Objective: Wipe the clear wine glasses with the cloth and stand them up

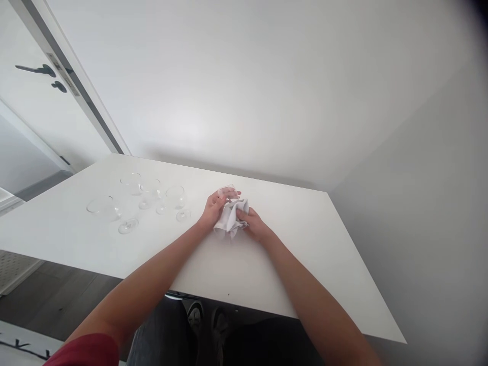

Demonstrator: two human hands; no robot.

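Note:
Over the middle of the white table, my left hand (212,208) is closed around a clear stemmed glass (227,191), whose rim points away from me. My right hand (253,222) grips a crumpled white cloth (229,218) and presses it to the near part of that glass. The cloth hides the glass's lower end and some of my fingers. Several more clear stemmed glasses stand to the left, among them a large one (104,209) nearest the left edge and another (175,198) closest to my left hand.
The white table (305,244) runs along a white wall (247,91). On the far left is a white door with a dark handle (36,69). Below the table's near edge, my legs and shoes (195,314) show above a dark floor (57,290).

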